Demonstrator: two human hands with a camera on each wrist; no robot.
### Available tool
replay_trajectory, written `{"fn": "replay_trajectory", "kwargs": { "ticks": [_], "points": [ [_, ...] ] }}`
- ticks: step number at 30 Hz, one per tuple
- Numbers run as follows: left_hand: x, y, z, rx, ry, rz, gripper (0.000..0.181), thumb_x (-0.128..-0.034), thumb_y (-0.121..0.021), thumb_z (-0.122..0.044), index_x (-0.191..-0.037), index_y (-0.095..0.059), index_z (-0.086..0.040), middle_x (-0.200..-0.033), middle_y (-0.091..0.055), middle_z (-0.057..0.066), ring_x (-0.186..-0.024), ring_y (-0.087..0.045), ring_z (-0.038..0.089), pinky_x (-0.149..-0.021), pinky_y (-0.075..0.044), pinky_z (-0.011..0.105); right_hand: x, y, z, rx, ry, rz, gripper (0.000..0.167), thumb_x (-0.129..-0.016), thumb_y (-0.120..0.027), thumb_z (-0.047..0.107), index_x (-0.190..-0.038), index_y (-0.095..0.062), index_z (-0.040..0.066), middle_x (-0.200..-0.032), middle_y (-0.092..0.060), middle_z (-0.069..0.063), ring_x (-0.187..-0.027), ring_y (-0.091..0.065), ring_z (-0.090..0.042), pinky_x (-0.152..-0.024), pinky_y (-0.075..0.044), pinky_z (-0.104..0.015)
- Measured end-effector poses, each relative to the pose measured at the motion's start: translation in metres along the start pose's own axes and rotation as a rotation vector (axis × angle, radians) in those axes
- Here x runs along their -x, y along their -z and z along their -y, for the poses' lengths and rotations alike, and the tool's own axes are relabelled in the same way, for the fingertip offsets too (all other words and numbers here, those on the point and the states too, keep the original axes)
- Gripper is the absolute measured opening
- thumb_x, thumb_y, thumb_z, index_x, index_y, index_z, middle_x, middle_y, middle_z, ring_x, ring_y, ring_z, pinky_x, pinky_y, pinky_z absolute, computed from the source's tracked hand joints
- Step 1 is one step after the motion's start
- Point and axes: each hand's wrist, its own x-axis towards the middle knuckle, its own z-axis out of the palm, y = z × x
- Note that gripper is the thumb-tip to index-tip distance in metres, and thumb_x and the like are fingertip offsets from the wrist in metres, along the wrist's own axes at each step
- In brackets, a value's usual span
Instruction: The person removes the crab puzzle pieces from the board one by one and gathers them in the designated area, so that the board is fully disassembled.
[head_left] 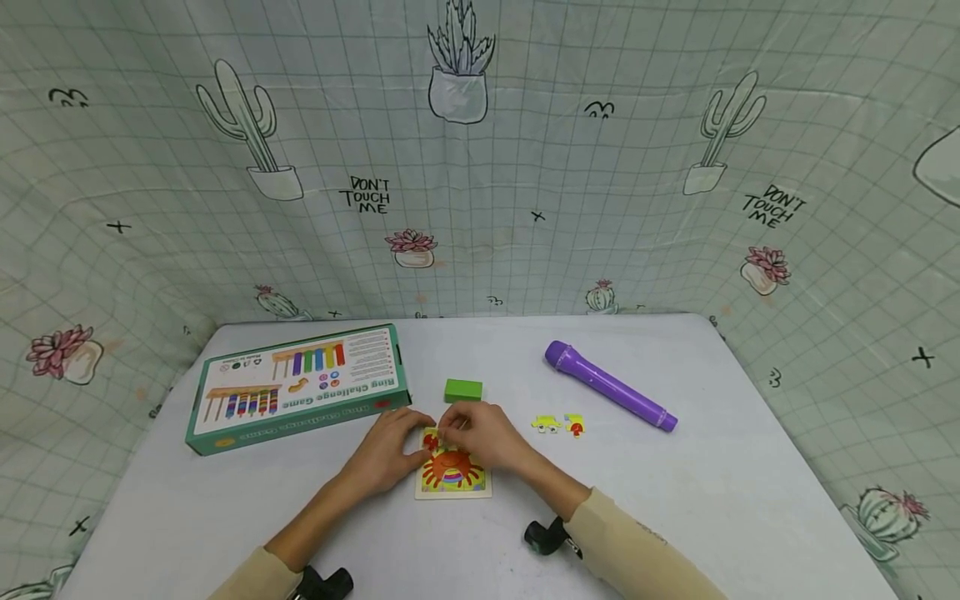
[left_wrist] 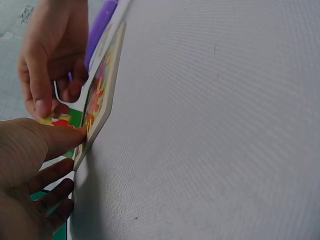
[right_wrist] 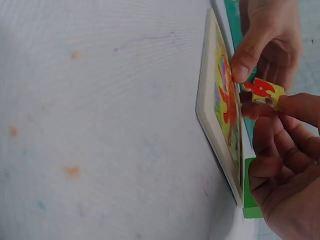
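A square puzzle board (head_left: pixel 453 496) with a red-orange crab picture lies flat on the table. The left hand (head_left: pixel 382 454) is at its left side; in the left wrist view that hand's thumb touches the board's edge (left_wrist: pixel 107 112), with the other fingers extended beside it. Above the upper part of the board, the right hand (head_left: pixel 483 433) pinches a small yellow and red piece (right_wrist: pixel 268 91) between thumb and fingertips. Two loose pieces, one yellow (head_left: pixel 546 424) and one yellow and red (head_left: pixel 575 425), lie to the right of the board.
A green game box (head_left: pixel 296 387) lies at the back left. A green block (head_left: pixel 463 390) sits just behind the board. On the right is a purple stick-shaped object (head_left: pixel 611 387), lying diagonally. Patterned cloth (head_left: pixel 480 167) hangs behind the table.
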Motion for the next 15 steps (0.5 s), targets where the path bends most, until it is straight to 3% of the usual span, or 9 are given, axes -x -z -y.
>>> {"fn": "replay_trajectory", "kwargs": {
  "ticks": [9, 15],
  "points": [
    [0.0, 0.0, 0.0, 0.018, -0.017, 0.01, 0.033, -0.0826, -0.083, -0.013, -0.113, -0.071, -0.009, -0.115, -0.067, 0.005, -0.121, -0.055, 0.032, -0.106, -0.04, 0.051, 0.01, 0.03, -0.007, -0.031, -0.035, -0.042, 0.008, -0.096, -0.067, 0.022, -0.097, -0.073, 0.017, -0.09, -0.068, 0.005, -0.077, -0.061, -0.012, -0.067, -0.05, -0.026],
    [0.0, 0.0, 0.0, 0.015, -0.015, 0.01, 0.032, -0.0827, -0.083, -0.013, -0.112, -0.072, -0.009, -0.115, -0.067, 0.005, -0.121, -0.055, 0.032, -0.106, -0.04, 0.051, 0.019, 0.057, -0.02, -0.098, -0.084, -0.089, 0.011, -0.095, -0.07, 0.022, -0.101, -0.073, 0.014, -0.09, -0.072, -0.008, -0.076, -0.064, -0.02, -0.067, -0.052, -0.031]
  ]
}}
